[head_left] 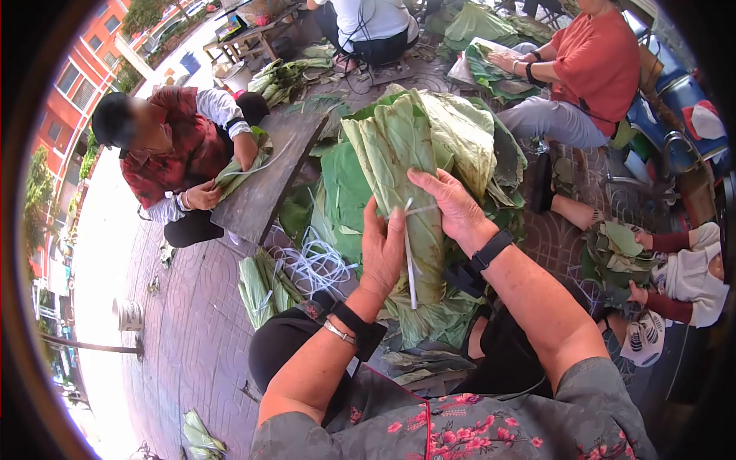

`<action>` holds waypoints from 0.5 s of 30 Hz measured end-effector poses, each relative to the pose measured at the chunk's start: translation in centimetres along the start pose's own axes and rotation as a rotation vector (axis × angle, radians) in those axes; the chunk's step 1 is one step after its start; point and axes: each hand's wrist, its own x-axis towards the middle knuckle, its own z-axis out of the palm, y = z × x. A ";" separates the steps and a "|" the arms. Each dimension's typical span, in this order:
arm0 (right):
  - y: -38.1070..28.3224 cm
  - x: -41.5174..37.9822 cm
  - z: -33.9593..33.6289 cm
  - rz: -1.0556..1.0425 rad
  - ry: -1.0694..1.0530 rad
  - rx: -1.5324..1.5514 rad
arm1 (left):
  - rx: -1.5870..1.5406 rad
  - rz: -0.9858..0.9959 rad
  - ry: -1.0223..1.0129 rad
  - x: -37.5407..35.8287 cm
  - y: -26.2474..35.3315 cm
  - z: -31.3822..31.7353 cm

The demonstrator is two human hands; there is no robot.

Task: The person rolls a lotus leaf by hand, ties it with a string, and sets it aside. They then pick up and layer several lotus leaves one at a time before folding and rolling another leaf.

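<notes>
A long folded bundle of green leaves (395, 153) is held up in front of me. My left hand (383, 245) grips its left side, with the thumb against a white strip (411, 268) that hangs down the bundle. On the right side, my right hand (451, 205) is closed around the leaves, thumb on top. The strip crosses the bundle between my two hands. More large leaves (468, 138) lie behind and beneath it.
Tangled white strips (313, 264) and tied leaf bundles (264, 287) lie at the left. A person in red (184, 138) works at a wooden board (268, 172). Other people sit at the back and right. A white bucket (129, 315) stands far left.
</notes>
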 end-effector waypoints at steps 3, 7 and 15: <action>0.6 -0.3 0.5 0.009 -0.014 -0.073 | 0.096 -0.040 0.042 0.9 2.0 -0.4; 1.1 -0.6 1.4 0.004 -0.025 -0.174 | 0.155 0.089 0.103 2.2 0.7 -1.6; 0.7 -1.1 2.0 0.044 -0.079 -0.205 | 0.220 -0.049 0.095 3.0 1.6 -3.0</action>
